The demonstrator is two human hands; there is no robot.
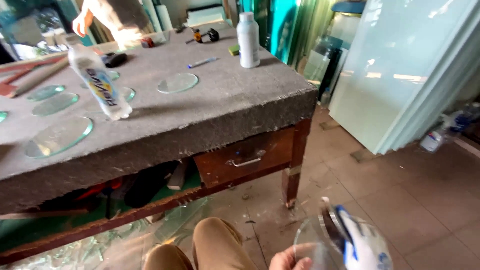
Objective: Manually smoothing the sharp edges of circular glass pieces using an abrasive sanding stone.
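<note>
At the bottom edge, my left hand [284, 261] is bare and grips the left rim of a clear round glass disc [311, 244]. My right hand [361, 246] wears a white and blue glove and is closed on a slim metal tool [328, 218] whose tip lies over the disc's right rim. Both hands hover above the tiled floor, just right of my knee [216, 239] in tan trousers. The tool's kind is unclear because of blur.
A grey felt-covered workbench [235, 107] with a wooden drawer [245, 157] holds several round glass discs [59, 136], a tilted plastic bottle [100, 82], a white bottle [248, 40] and a pen [202, 63]. Another person's hand [82, 22] reaches in far left. Broken glass [90, 247] lies under the bench; glass sheets [400, 65] lean at right.
</note>
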